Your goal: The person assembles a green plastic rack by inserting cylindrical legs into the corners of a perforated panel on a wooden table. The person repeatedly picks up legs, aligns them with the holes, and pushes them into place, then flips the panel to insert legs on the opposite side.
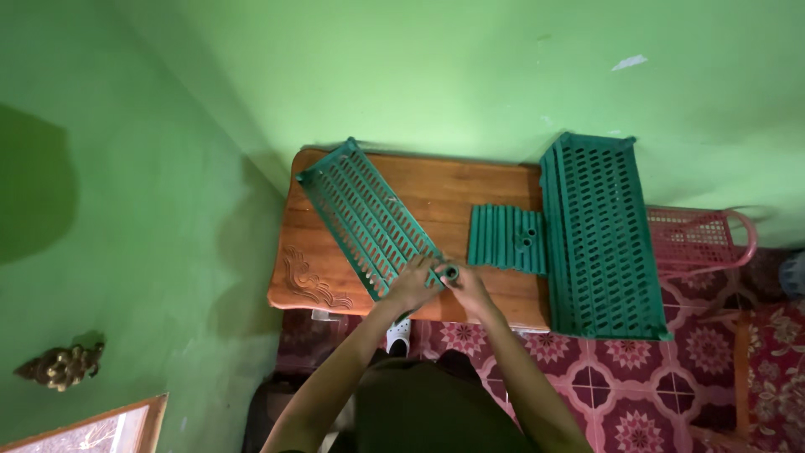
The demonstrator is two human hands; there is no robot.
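Note:
A green slotted plastic shelf panel lies diagonally on a wooden table. My left hand grips its near corner. My right hand holds a short green tube right at that corner, touching the panel. A row of several more green tubes lies on the table just beyond my right hand. A second, larger green slotted panel rests on the table's right end and overhangs its front edge.
A pink plastic basket sits right of the table. Green walls close in behind and to the left. A patterned red floor mat lies below. A white shoe shows under the table's front edge. A brass ornament hangs at lower left.

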